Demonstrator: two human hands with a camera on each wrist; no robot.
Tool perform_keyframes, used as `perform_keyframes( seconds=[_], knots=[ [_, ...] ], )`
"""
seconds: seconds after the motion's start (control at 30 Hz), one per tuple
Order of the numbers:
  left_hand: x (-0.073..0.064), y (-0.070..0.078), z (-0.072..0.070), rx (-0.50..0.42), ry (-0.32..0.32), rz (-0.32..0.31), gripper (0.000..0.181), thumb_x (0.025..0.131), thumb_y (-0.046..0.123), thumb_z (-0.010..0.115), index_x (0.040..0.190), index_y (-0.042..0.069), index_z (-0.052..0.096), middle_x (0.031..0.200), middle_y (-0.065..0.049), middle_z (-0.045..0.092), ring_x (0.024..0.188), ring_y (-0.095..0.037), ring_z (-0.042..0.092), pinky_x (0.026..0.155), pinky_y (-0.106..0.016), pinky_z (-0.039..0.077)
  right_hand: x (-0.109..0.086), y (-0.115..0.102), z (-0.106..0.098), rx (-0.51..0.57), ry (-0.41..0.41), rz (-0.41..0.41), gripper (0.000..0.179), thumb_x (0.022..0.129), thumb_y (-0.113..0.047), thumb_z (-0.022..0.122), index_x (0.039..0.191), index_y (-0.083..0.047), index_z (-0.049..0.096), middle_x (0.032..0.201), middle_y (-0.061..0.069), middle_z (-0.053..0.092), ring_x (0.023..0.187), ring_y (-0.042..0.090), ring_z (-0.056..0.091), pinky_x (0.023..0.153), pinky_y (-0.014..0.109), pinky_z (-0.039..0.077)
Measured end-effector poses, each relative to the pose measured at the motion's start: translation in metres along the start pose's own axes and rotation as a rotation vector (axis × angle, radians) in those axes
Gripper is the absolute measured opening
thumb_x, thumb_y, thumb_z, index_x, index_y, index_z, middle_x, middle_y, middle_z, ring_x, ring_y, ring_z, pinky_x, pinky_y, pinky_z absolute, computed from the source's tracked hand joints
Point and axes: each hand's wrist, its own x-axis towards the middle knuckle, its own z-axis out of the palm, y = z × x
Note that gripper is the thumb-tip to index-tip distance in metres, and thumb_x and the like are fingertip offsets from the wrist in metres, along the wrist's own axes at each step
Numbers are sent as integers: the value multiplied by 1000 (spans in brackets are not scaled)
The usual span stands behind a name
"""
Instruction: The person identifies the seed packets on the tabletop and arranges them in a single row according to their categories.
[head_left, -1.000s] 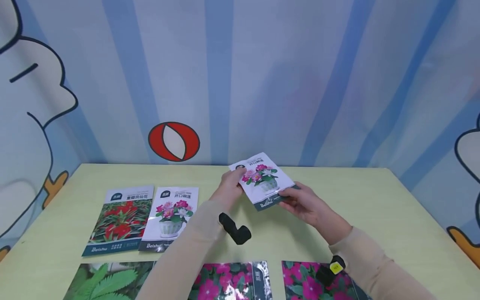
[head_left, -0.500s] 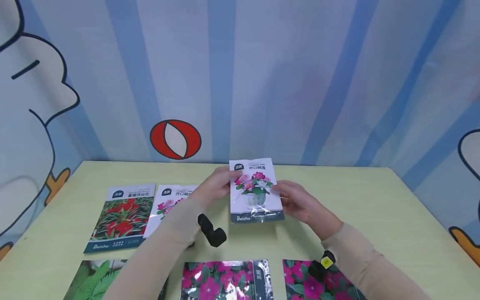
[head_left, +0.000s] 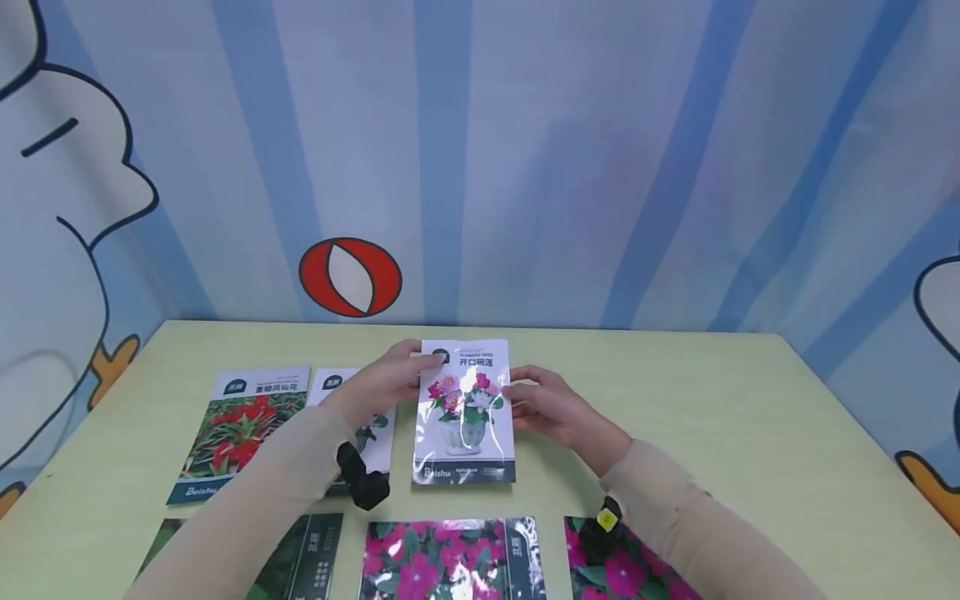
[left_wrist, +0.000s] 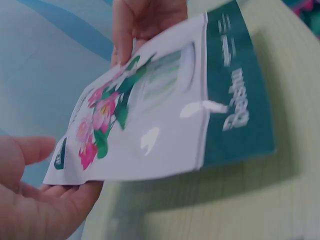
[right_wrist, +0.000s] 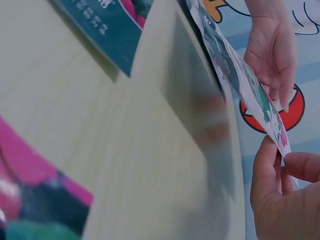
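A white flower seed packet (head_left: 463,433) with a potted pink flower picture is held face up, just above the table. My left hand (head_left: 384,379) pinches its upper left corner, thumb on the front. On the opposite long edge, my right hand (head_left: 557,408) grips the packet between thumb and fingers. The left wrist view shows the packet (left_wrist: 155,130) tilted, with its dark green lower band off the table. Seen nearly edge-on in the right wrist view, the packet (right_wrist: 255,95) runs between both hands. A matching packet (head_left: 378,450) lies left of it, partly covered by my left arm.
On the table (head_left: 675,383), a red-flower seed packet (head_left: 240,425) lies at the far left. Along the front lie a green-leaf packet (head_left: 300,558), a magenta-flower packet (head_left: 442,562) and another magenta packet (head_left: 630,571) partly under the right arm. A striped backdrop (head_left: 517,167) rises behind.
The held packet has turned from slanted to upright and moved left and nearer, beside the matching packet. Both hands moved left with it, and the right hand shifted up from its lower corner to its side edge.
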Motion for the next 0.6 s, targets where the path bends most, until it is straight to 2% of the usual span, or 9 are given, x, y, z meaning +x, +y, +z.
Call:
perform_keyframes(
  seconds=[0.07,0.13,0.2,0.27,0.33,0.5,0.6],
  knots=[
    [-3,-2,-6,139,27,19,49,97,28,50,136,6,30,131,-16,47,115,-29,51,103,-44,36,3,4,6,-27,7,5,25,91,-5,55,116,-2,50,90,15,64,65,18,60,54,23,52],
    [-3,-4,-11,255,55,64,38,97,27,49,126,4,38,124,-16,53,107,-27,56,99,-44,40,5,7,11,-49,10,12,24,91,-5,57,114,-3,51,89,15,65,64,18,61,54,24,53],
    [-3,-6,-15,333,106,87,30,96,24,51,118,4,45,116,-14,56,98,-24,57,91,-38,46,6,11,15,-71,18,12,23,90,-4,58,112,-3,51,87,15,66,63,18,61,53,24,53],
    [-2,-8,-19,389,144,112,25,95,21,54,111,2,49,108,-15,58,91,-22,56,82,-31,48,8,13,19,-83,30,6,23,89,-3,59,110,-2,51,86,13,65,62,17,60,52,23,52],
    [-1,-9,-21,422,163,122,26,93,20,57,111,2,52,103,-13,58,87,-21,55,75,-28,47,10,14,21,-109,47,-9,24,87,0,61,109,0,51,85,13,64,61,16,58,51,22,50],
    [0,-10,-27,497,165,151,38,91,18,59,125,4,51,100,-13,57,87,-23,54,76,-32,49,13,14,26,-267,93,-52,30,84,-1,65,111,1,53,81,12,61,57,15,56,50,22,50],
    [0,-10,-29,554,168,172,37,91,16,59,125,3,52,100,-14,57,88,-24,53,76,-33,49,15,14,29,-350,113,-73,32,83,-2,67,113,1,54,77,10,59,54,14,55,49,22,50]
  ],
)
